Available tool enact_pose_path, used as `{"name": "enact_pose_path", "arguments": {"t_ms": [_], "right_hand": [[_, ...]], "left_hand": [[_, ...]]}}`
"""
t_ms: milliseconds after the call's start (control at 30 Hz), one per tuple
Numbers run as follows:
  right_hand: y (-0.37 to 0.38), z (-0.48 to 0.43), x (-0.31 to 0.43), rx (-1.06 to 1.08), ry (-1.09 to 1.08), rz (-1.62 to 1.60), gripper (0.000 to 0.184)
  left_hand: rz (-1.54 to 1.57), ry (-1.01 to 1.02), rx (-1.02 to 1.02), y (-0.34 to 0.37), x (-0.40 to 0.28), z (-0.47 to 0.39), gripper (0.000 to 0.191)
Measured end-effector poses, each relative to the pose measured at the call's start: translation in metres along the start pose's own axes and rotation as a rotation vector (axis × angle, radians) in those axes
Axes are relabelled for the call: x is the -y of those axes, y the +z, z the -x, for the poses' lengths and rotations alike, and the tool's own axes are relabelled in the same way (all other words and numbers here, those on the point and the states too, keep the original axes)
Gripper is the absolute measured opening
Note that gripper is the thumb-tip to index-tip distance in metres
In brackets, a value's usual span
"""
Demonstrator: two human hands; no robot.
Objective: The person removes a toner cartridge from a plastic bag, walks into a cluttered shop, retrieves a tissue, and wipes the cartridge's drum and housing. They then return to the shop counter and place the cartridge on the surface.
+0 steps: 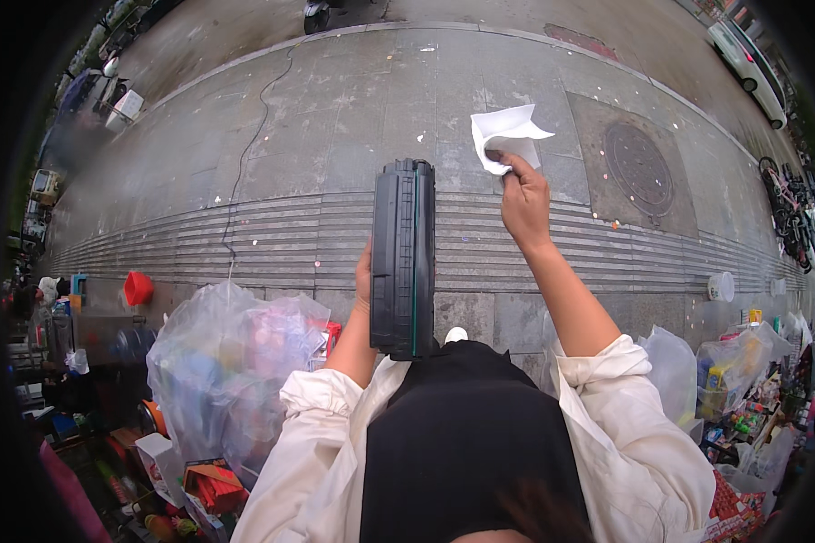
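Note:
In my left hand [363, 275] is a long black printer toner cartridge [394, 265], held upright in front of my body. A thin green strip, likely its drum, runs down its right side. Most of the fingers of that hand are hidden behind the cartridge. My right hand [526, 197] is raised to the right of it and pinches a folded sheet of white paper [509, 129] between thumb and fingers. The paper's upper edges flare outward, and it is apart from the cartridge.
Steps [272, 234] run across below me toward grey paving with a manhole cover [638, 168]. A dark cable [261, 102] crosses the paving. Plastic-covered goods [210, 366] stand at left, bagged goods [727, 366] at right. A red container [138, 288] and a white bucket [721, 286] flank the steps.

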State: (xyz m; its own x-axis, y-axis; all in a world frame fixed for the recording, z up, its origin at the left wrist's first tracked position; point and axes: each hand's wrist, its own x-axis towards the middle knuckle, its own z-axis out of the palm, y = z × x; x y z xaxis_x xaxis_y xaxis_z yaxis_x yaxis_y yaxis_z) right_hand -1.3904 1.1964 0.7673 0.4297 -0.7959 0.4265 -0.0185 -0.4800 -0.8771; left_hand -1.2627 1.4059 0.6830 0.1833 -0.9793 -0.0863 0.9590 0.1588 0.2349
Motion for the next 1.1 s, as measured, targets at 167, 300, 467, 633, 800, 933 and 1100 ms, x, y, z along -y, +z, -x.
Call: {"name": "enact_pose_path", "arguments": {"t_ms": [167, 300, 467, 633, 800, 933, 1100], "right_hand": [[0.076, -0.087, -0.043, 0.229, 0.104, 0.044, 0.022], [0.135, -0.190, -0.072, 0.289, 0.369, -0.222, 0.019], [0.179, -0.339, -0.086, 0.296, 0.399, -0.193, 0.044], [0.205, -0.484, -0.126, 0.378, 0.445, -0.154, 0.046], [0.238, -0.625, -0.208, 0.454, 0.630, -0.413, 0.042], [0.266, -0.750, -0.272, 0.424, 0.611, -0.493, 0.033], [0.305, -0.887, -0.312, 0.346, 0.736, -0.591, 0.033]], "left_hand": [[-0.116, -0.025, -0.089, -0.012, -0.095, -0.132, 0.090], [-0.304, -0.012, -0.143, 0.005, -0.171, -0.249, 0.082], [-0.481, 0.027, -0.191, 0.050, -0.258, -0.391, 0.076], [-0.515, 0.029, -0.151, 0.062, -0.329, -0.529, 0.077], [-0.424, 0.038, -0.173, 0.046, -0.388, -0.665, 0.075], [-0.380, 0.172, -0.246, 0.045, -0.441, -0.792, 0.079], [-0.119, 0.200, -0.190, 0.047, -0.510, -0.921, 0.069]]}}
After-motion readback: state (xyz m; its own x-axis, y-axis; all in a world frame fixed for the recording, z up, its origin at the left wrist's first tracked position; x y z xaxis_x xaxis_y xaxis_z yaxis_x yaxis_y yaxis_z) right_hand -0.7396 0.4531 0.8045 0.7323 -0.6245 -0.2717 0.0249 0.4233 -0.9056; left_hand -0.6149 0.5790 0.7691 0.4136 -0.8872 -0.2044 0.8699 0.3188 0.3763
